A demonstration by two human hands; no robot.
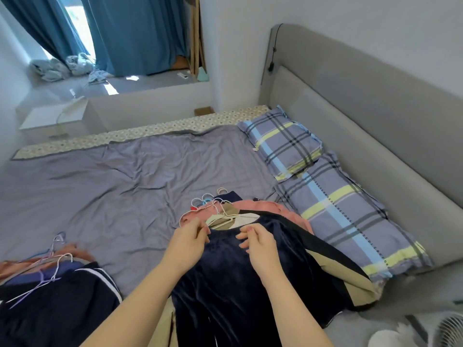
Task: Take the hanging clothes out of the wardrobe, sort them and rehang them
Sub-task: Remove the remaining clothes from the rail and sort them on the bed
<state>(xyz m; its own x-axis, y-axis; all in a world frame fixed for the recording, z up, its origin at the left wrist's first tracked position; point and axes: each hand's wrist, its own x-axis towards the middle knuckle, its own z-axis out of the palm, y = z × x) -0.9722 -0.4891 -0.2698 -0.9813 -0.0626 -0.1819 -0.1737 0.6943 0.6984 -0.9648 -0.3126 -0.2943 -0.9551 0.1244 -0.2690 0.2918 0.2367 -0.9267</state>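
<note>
Garment (238, 284) pinched by left hand (190, 236), right hand (258, 242).

Tiny dark lettering runs along a white stripe on the near plaid pillow (350, 221) to my right, too small to read.

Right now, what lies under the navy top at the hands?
Under the navy top a beige garment, a pink garment and white hangers peek out. How many more lie beneath is covered.
</note>
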